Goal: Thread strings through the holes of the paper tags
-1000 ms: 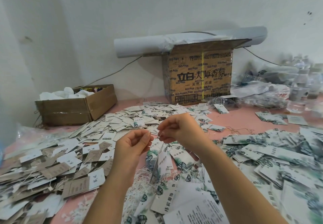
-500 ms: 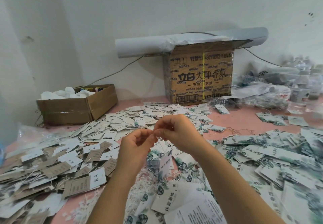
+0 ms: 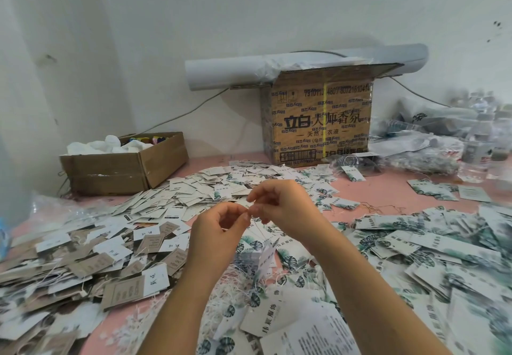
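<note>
1. While both hands meet at the centre of the frame, a thin white string (image 3: 259, 227) runs down from their fingertips to one leaf-print tag (image 3: 266, 257). The tag hangs tilted just below them, above the pink table (image 3: 388, 188), and looks already threaded.
2. The left hand (image 3: 219, 230) pinches the string between thumb and forefinger, its other fingers loosely curled. The right hand (image 3: 282, 205) touches it fingertip to fingertip and pinches the same string from the upper right.
3. I judge this tag to be at the pulling-through or knotting step; whether a knot exists is too fine to tell.
4. A tangle of loose strings (image 3: 235, 280) lies below the hands. The brown-and-white tags (image 3: 124, 291) at lower left show strings attached, so they seem done. The leaf-print heap (image 3: 415, 244) at right is large, and most of it probably remains.
5. The carton (image 3: 321, 124) at upper centre reads "立白" in bold, with "天然" on the line beneath and digits starting "79101" along its top. A card (image 3: 273, 318) at lower centre bears large Chinese characters too blurred to read surely.
</note>
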A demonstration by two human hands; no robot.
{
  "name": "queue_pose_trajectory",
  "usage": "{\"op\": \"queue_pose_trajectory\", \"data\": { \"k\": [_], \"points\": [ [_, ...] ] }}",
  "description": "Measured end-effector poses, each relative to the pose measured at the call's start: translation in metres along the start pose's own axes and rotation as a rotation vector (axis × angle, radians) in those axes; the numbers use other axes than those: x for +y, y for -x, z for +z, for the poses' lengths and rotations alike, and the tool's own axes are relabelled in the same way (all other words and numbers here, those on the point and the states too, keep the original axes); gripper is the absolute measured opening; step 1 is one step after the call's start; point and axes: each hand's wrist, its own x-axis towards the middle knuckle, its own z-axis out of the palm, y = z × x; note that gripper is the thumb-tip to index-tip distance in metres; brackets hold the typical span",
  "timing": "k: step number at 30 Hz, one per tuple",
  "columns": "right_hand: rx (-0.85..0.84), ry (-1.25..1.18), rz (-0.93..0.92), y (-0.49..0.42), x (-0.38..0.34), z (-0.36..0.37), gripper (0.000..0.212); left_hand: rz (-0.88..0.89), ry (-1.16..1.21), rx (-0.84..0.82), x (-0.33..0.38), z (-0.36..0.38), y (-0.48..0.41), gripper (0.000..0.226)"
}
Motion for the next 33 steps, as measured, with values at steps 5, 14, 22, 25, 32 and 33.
{"op": "queue_pose_trajectory", "data": {
  "k": [5,14,22,25,32,33],
  "points": [
    [0.005,-0.008,0.027,0.001,0.001,-0.001,0.018,0.042,-0.103,-0.032,0.003,-0.003,0.0,0.017],
    [-0.048,-0.139,0.031,0.002,-0.001,-0.001,0.006,0.054,-0.097,-0.078,0.006,-0.006,0.0,0.019],
    [-0.078,-0.303,0.066,0.001,0.0,0.0,0.016,0.08,-0.043,-0.048,0.008,-0.007,-0.001,0.018],
    [-0.101,-0.357,0.078,0.001,0.0,0.0,0.016,0.063,-0.006,-0.035,0.007,-0.008,-0.002,0.015],
    [-0.168,-0.461,0.085,0.003,-0.002,-0.003,0.014,0.04,0.113,-0.009,0.008,-0.011,-0.003,0.02],
    [-0.179,-0.48,0.087,0.003,-0.002,-0.003,0.014,0.041,0.119,-0.013,0.007,-0.011,-0.003,0.023]
  ]
}}
